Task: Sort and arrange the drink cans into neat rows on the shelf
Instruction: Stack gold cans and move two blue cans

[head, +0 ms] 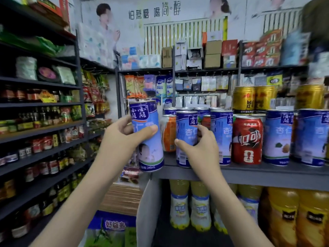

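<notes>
My left hand (124, 138) grips a tall blue-and-white can (146, 122), held in the air, slightly tilted, just left of the grey shelf (249, 172). My right hand (201, 148) wraps its fingers and thumb round a second blue-and-white can (186, 127) standing at the shelf's front left. An orange can (168, 132) stands behind and between the two. Further right on the shelf stand another blue-and-white can (221, 134), a red cola can (247, 139) and more blue-and-white cans (277, 136). Gold cans (243, 98) are stacked on top at the back.
Yellow juice bottles (179, 207) fill the shelf below. Dark shelves of jars and sauce bottles (39, 145) run along the left wall. Hanging snack packets (135, 86) and cardboard boxes (211, 54) line the back wall. A blue printed carton (110, 229) lies low between my forearms.
</notes>
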Motion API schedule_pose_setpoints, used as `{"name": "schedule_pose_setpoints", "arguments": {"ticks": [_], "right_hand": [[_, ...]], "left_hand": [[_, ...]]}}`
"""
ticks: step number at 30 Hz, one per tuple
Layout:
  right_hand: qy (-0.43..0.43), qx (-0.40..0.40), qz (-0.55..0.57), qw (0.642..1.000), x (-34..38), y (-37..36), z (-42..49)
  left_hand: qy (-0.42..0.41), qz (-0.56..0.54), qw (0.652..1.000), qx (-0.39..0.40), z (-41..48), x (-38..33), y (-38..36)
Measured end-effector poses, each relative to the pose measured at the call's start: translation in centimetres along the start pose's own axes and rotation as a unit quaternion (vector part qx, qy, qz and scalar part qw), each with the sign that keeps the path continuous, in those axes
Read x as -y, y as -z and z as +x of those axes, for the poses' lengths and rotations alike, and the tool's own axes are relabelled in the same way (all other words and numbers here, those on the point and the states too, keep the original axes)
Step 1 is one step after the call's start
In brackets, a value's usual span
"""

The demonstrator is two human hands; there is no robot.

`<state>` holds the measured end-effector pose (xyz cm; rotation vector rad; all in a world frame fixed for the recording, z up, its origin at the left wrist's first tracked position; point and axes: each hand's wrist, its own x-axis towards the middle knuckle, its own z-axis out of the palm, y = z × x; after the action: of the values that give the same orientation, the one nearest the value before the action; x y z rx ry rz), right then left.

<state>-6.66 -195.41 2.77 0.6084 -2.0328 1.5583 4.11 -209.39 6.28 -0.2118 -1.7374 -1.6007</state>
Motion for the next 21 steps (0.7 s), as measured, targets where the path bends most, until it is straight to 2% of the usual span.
{"name": "schedule_pose_setpoints", "arguments": {"ticks": [10,13,17,21], "right_hand": [[0.028,-0.006,-0.055,0.998,-0.3,-1.8,0.4],[0.059,0.003,-0.147,0.987,0.0,-1.7,0.1],[0.153,-0.019,-0.240,0.959,0.1,-1.5,0.0],[0.161,-0.002,-0.327,0.931,0.0,-0.9,0.6]], "left_hand": [[0.004,-0.032,0.999,0.031,3.7,4.0,-0.2],[0.006,-0.032,0.999,0.043,4.2,4.5,-0.3],[0.000,-0.023,0.998,0.064,4.7,5.0,-0.6],[0.001,-0.025,0.997,0.066,5.0,5.4,-0.9]]}}
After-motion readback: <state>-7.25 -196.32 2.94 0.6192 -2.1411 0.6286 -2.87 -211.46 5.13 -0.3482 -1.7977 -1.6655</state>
